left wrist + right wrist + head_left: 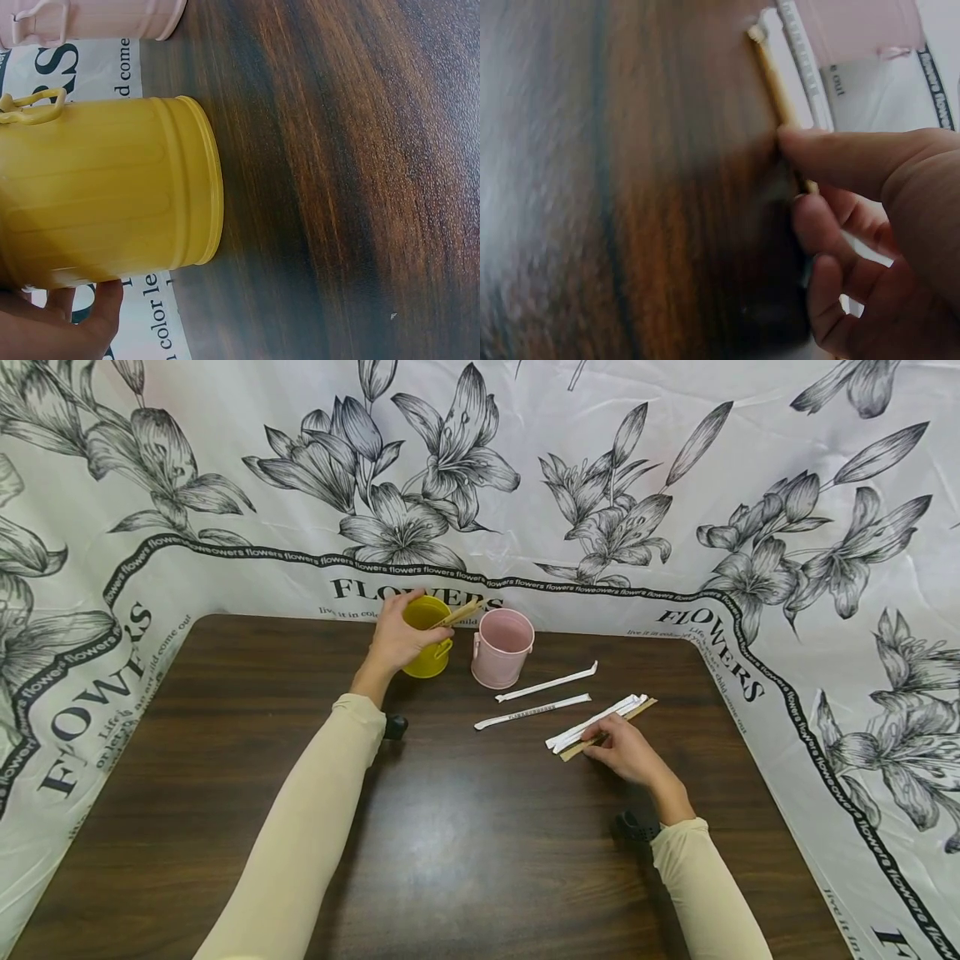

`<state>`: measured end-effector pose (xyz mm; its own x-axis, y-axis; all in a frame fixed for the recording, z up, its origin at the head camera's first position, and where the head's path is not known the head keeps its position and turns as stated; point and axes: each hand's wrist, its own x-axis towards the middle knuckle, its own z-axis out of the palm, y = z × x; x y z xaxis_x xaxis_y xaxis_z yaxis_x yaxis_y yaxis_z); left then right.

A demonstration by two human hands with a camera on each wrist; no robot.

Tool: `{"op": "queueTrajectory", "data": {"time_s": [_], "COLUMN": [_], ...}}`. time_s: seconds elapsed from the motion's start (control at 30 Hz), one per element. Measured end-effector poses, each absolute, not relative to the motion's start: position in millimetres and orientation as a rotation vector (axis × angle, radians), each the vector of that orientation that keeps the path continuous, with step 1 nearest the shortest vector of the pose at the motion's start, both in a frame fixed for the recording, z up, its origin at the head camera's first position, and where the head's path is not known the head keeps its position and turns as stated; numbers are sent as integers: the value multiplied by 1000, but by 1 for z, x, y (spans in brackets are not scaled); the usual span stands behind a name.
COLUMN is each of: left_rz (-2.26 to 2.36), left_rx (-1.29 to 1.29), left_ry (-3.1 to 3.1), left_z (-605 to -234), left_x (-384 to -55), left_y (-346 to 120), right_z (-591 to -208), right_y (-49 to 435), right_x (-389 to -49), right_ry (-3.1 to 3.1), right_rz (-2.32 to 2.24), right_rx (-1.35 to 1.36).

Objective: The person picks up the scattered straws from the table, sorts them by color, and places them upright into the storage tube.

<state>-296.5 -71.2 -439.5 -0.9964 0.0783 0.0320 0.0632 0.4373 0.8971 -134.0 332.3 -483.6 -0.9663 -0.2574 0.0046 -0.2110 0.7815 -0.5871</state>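
My left hand (393, 639) grips a yellow bucket (427, 665), its thumb at the near rim and its fingers along the far left side. Tan sticks (467, 611) poke out of the bucket's top, leaning right. In the left wrist view, fingertips (109, 300) press against the bucket wall (112, 187). My right hand (628, 753) pinches a thin tan stick (573, 752) between thumb and fingers, low over the table. Right beside that stick lie several white paper-wrapped straws (592, 723). The right wrist view shows the tan stick (774, 79) under the thumb tip.
A pink bucket (498, 662) stands just right of the yellow one. Two separate white wrapped straws, one farther back (547, 682) and one nearer (532, 712), lie in front of it. A flower-printed cloth (600, 610) rises behind the dark wooden table (450, 860).
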Motion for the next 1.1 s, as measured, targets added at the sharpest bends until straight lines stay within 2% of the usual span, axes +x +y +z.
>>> {"op": "queueTrajectory", "data": {"time_s": [0.77,1.1], "left_rz": [1656,1641], "left_rx": [120,127], "left_ry": [2646,2650], "left_z": [-438,-437], "left_x": [-295,-294], "left_y": [-70,-71], "right_z": [-488,-465], "right_y": [334,320], "right_x": [-135,-135], "right_ry": [2917,2959], "right_rz": [-933,-980], "right_rx": [-453,-515]}}
